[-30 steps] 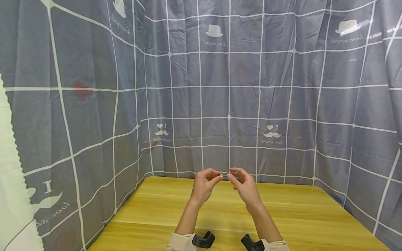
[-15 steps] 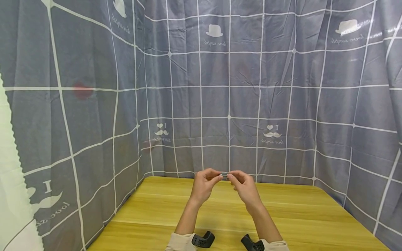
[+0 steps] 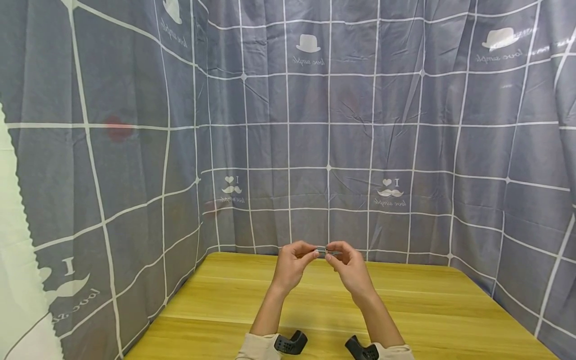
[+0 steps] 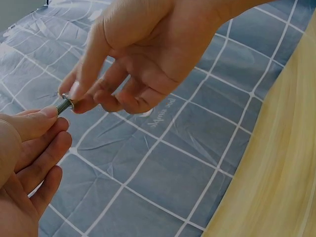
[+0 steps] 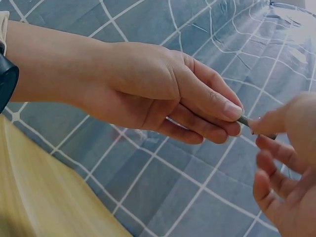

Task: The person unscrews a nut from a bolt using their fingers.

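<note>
My left hand (image 3: 290, 267) pinches one end of a threaded screw (image 4: 62, 106), my right hand (image 3: 353, 270) pinching it by a small ring (image 4: 71, 103). Its long axis runs left-right, roughly level, above the wooden table's (image 3: 321, 305) far edge; gridded grey curtains (image 3: 351, 145) surround us.

Your left hand (image 3: 290, 267) and right hand (image 3: 353, 270), fingertips close together.
Both your hands pinch with the thumb and index finger; the right hand's remaining fingers are loosely bent. Your forearms (image 3: 270, 310) reach forward, slightly inward.

a gray white-gridded curtain (image 3: 353, 146) hangs behind a yellow wood-grain table (image 3: 324, 305).
</note>
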### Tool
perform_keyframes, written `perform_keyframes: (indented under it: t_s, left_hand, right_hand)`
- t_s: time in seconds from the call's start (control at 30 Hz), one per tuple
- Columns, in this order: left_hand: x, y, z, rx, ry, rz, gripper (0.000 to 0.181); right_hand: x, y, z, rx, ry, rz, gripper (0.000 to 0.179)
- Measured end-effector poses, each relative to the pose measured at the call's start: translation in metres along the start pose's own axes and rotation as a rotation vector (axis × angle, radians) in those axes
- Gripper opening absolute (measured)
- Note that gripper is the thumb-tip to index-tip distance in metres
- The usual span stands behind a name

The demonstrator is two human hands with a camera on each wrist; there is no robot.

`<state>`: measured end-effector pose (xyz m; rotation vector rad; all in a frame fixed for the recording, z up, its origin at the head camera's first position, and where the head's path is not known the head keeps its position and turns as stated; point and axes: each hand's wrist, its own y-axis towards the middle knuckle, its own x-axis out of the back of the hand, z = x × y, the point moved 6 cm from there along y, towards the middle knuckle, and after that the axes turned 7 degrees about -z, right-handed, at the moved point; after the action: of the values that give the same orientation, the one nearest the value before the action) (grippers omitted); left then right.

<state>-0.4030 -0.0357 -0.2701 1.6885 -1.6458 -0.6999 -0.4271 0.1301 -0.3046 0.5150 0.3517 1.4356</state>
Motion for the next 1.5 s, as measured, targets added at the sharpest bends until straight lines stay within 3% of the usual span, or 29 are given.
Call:
perform_keyframes:
  t_s: [0.13, 0.37, 0.53, 0.7, 0.9, 1.2, 1.33, 1.5]
  left_hand:
    - [0.0, -0.0002, -0.0001, -0.006, 0.003, 0.003, 0.007]
    - [0.0004, -0.0003, -0.0001, -0.002, -0.003, 0.004, 0.008]
    - [0.0006, 0.0003, -0.0002, 0.006, -0.006, 0.0, 0.007]
    - [0.0003, 0.0002, -0.0005, 0.007, -0.002, -0.003, 0.008]
    - [0.0003, 0.0003, 0.0001, 0.0, -0.002, -0.006, 0.007]
    - [0.001, 0.0009, 0.0005, -0.007, 0.0, -0.009, 0.007]
    - [0.0008, 0.001, 0.0004, -0.006, -0.005, -0.007, 0.006]
    - [0.0008, 0.001, -0.0003, -0.013, -0.005, -0.008, 0.006]
  right_hand:
    - [-0.0006, 0.0002, -0.0003, 0.001, -0.008, 0.002, 0.031]
    - [-0.0008, -0.0006, 0.003, 0.049, 0.003, -0.011, 0.016]
    - [-0.0022, 0.0, 0.0024, 0.03, 0.057, -0.002, 0.029]
    - [0.0, 0.0009, -0.0019, -0.006, 0.003, -0.044, 0.027]
    - [0.0025, 0.0006, -0.0015, 0.006, -0.025, -0.04, 0.017]
    - [0.0001, 0.0, -0.0011, -0.001, -0.04, -0.027, 0.031]
    - [0.0001, -0.0012, -0.0014, -0.001, -0.091, -0.039, 0.03]
    - [0.0008, -0.0014, -0.0017, 0.003, -0.057, -0.047, 0.026]
